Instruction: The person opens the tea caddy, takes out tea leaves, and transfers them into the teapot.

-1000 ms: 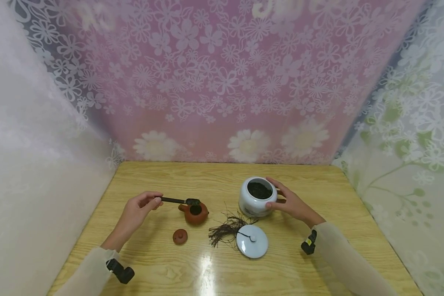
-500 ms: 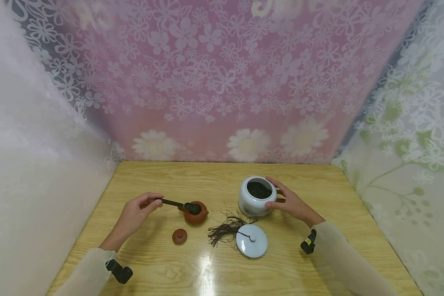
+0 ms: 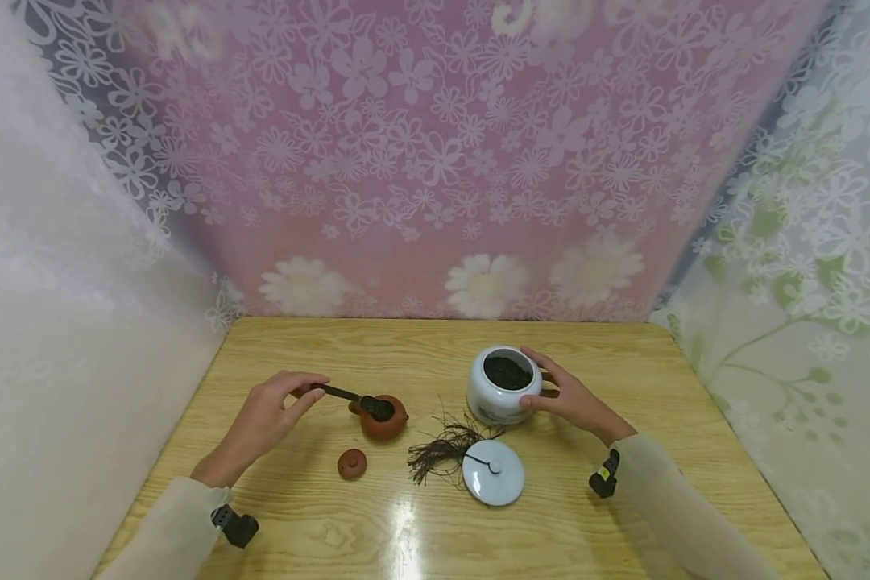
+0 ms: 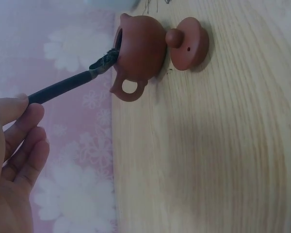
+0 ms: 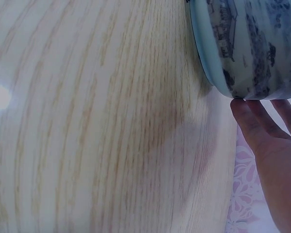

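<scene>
Scoop (image 4: 63, 88) was pinched by its handle end in my left grip (image 3: 267, 412), thumb on one side, index on the other, gap down to the handle's thickness. The other fingers bent loosely and held nothing.

Key relation, as I judged it: scoop head to pot mouth. Long axis ran from my fingertips off to my right, a bit toward me, sloping down. Head sat at the mouth of the pot (image 3: 389, 427), dark leaves on it, some right at the rim. Couldn't tell whether metal touched clay.

Pot stood upright on the table (image 3: 587, 532), right of my left grip, lower and slightly nearer me. Its handle pointed left, under the scoop; spout pointed right. Left was clearly the nearer side; right was well apart from it.

Right grip (image 3: 569, 396) was spread wide round the right side of the jar (image 3: 491, 403), thumb on the near side, fingers on the far side. Jar was upright, uncovered, more dark leaves inside.

Pot lid (image 3: 352, 464) lay on my side of the pot, just left of it. Jar lid (image 3: 491, 486) lay in front of the jar, twigs (image 3: 441, 453) just beside it, one strand reaching its knob.
</scene>
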Tool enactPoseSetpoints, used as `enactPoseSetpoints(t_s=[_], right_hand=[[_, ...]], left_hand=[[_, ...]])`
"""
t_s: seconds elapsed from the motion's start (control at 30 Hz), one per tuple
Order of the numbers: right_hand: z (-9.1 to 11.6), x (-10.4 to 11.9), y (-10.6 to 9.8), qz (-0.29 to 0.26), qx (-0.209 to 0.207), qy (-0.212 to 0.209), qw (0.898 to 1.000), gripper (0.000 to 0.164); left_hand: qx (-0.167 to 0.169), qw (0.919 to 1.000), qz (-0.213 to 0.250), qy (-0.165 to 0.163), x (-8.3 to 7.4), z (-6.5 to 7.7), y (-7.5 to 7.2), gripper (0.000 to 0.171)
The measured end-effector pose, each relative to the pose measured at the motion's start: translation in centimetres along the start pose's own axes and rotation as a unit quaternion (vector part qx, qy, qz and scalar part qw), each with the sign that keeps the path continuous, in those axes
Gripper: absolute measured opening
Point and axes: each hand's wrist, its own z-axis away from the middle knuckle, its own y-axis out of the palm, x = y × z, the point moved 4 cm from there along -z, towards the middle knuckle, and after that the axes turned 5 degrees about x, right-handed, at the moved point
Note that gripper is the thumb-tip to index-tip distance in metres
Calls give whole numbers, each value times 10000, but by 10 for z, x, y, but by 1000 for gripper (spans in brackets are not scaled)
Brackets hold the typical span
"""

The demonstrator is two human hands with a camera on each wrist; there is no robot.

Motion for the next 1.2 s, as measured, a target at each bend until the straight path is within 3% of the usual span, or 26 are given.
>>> enactPoseSetpoints(t_s=[0.17, 0.3, 0.5, 0.63, 0.8, 1.07, 1.2], right_hand=[[-1, -1, 0, -17, 1, 5, 10000, 92], [-1, -1, 0, -26, 7, 16, 10000, 92], [-1, -2, 0, -44, 12, 7, 10000, 92], [-1, -2, 0, -24, 16, 13, 10000, 94], [-1, -2, 0, -4, 21, 1, 10000, 95], [-1, -2, 0, -29, 23, 16, 10000, 95], [-1, -2, 0, -28, 17, 30, 10000, 95]], left_hand=[[21, 9989, -312, 346, -8, -5, -3, 25], [0, 9943, -654, 840, -16, -9, -5, 26], [-128, 9774, -1027, 1841, -30, -13, -6, 31], [-93, 9669, -1184, 2258, -37, -15, -6, 31], [-24, 9619, -1302, 2404, -40, -15, -7, 31], [-141, 9607, -1320, 2437, -40, -16, -12, 34], [-23, 9597, -1407, 2434, -36, -13, -10, 33]])
